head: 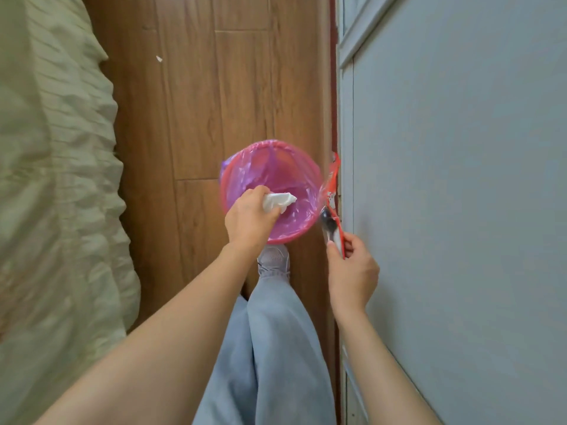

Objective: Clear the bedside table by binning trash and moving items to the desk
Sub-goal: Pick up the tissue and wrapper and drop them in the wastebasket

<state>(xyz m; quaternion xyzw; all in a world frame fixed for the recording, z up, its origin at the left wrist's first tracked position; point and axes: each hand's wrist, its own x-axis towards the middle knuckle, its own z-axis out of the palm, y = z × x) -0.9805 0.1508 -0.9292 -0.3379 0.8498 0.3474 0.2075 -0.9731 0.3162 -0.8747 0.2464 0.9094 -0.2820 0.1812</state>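
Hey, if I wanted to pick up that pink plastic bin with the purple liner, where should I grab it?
Judging by its pose, grip the pink plastic bin by its far rim, from above. It stands upright and open-topped; the near rim sits under the left hand holding white crumpled tissue.

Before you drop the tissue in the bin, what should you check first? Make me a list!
1. Tissue held in the left hand: ok, fingers curl round it.
2. Tissue over the bin opening, not the floor: ok, it shows against the liner inside the rim.
3. Liner in place: ok, pink plastic folds over the rim.
4. Room in the bin: ok, the part of the inside that shows holds no trash.
5. Wrapper in the right hand over the bin too: not ok, it hangs beside the rim, near the wall.
6. Floor clean: not ok, a white scrap lies farther up the boards.
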